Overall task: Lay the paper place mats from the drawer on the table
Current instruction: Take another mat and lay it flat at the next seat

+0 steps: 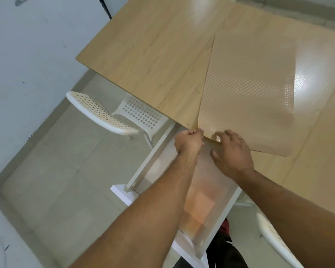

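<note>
A translucent, dotted place mat [248, 89] lies flat on the wooden table [147, 47], its near corner hanging just over the table's front edge. My left hand [189, 143] pinches that near corner between thumb and fingers. My right hand [231, 153] rests beside it with its fingertips on the mat's near edge. Below both hands the white drawer [143, 171] stands pulled out; inside it lies at least one more translucent sheet [205, 192], partly hidden by my forearms.
A white perforated chair [112, 115] stands tucked at the table's left side. The back of a second white chair [277, 238] shows at the lower right. Grey floor and a pale wall fill the left. Bright light glares on the table at the right.
</note>
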Action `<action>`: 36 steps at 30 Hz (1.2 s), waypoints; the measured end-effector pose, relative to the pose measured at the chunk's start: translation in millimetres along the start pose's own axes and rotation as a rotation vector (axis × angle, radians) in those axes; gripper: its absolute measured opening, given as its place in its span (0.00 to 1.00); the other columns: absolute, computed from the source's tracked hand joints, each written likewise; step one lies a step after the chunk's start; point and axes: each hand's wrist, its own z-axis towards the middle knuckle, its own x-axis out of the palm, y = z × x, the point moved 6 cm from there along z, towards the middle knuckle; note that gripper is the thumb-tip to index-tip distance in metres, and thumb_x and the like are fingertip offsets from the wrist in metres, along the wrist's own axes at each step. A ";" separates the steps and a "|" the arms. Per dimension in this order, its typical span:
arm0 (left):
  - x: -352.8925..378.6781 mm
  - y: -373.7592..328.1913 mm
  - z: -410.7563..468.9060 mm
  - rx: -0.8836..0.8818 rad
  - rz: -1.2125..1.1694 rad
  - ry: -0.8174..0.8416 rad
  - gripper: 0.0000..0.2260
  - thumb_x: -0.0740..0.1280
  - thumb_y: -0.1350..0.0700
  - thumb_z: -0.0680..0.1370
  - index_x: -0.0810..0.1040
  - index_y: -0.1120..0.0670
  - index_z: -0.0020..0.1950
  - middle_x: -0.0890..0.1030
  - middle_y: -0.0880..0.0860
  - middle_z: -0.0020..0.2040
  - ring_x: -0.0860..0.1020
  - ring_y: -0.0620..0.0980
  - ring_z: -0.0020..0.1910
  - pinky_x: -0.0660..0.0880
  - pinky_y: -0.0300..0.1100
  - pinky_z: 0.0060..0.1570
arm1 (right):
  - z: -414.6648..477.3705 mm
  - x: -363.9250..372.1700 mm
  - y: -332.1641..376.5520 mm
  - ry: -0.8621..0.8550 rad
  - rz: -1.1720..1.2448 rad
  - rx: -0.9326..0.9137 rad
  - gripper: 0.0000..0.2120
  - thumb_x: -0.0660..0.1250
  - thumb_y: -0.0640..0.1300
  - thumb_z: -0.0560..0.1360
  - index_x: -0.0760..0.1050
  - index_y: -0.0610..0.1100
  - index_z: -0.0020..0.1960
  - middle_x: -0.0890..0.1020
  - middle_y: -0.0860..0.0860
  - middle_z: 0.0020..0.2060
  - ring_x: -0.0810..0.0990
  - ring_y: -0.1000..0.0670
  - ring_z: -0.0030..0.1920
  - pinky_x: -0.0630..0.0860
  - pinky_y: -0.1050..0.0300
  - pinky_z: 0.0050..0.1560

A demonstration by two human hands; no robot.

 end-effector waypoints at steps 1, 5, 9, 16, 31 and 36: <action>1.4 -5.3 -2.8 -0.003 -0.008 0.031 0.07 0.72 0.51 0.76 0.79 0.53 0.43 0.83 0.49 0.36 0.80 0.46 0.32 0.70 0.38 0.31 | -3.6 -9.9 1.5 -0.093 0.129 0.048 0.17 0.61 0.54 0.79 0.75 0.49 0.64 0.78 0.46 0.61 0.74 0.43 0.63 0.72 0.48 0.60; 12.5 -30.4 -21.9 0.021 -0.104 0.202 0.05 0.68 0.54 0.77 0.75 0.53 0.44 0.83 0.52 0.41 0.84 0.51 0.43 0.72 0.41 0.31 | -24.3 -13.3 0.8 -0.099 1.100 0.588 0.28 0.55 0.63 0.81 0.81 0.42 0.46 0.83 0.48 0.37 0.76 0.50 0.33 0.68 0.56 0.33; 20.2 -37.3 -47.7 0.099 -0.182 0.263 0.08 0.68 0.63 0.73 0.71 0.54 0.42 0.80 0.49 0.30 0.80 0.52 0.38 0.71 0.41 0.30 | -18.7 -0.2 9.8 -0.021 2.057 0.804 0.36 0.66 0.69 0.73 0.74 0.39 0.64 0.85 0.41 0.54 0.86 0.46 0.47 0.82 0.52 0.47; 21.7 -9.6 -75.3 0.189 0.292 0.299 0.20 0.72 0.59 0.72 0.69 0.51 0.60 0.84 0.56 0.38 0.75 0.44 0.30 0.70 0.36 0.33 | -5.1 -14.2 -40.4 -0.335 1.866 1.066 0.11 0.58 0.30 0.77 0.77 0.35 0.52 0.83 0.39 0.52 0.83 0.39 0.45 0.80 0.41 0.53; -153.0 -171.9 -18.0 0.463 1.093 -0.516 0.36 0.62 0.34 0.75 0.61 0.54 0.77 0.67 0.59 0.74 0.66 0.61 0.72 0.67 0.59 0.66 | -26.9 -64.6 -56.8 0.429 1.670 0.481 0.11 0.63 0.38 0.80 0.79 0.41 0.61 0.86 0.42 0.46 0.86 0.46 0.42 0.84 0.53 0.38; -273.9 -122.1 -29.3 0.106 0.563 -0.337 0.21 0.72 0.47 0.74 0.78 0.59 0.61 0.82 0.56 0.56 0.81 0.56 0.49 0.78 0.49 0.53 | -27.8 -54.4 -3.8 0.593 1.571 0.408 0.13 0.62 0.38 0.80 0.79 0.42 0.63 0.84 0.41 0.53 0.81 0.42 0.51 0.84 0.51 0.44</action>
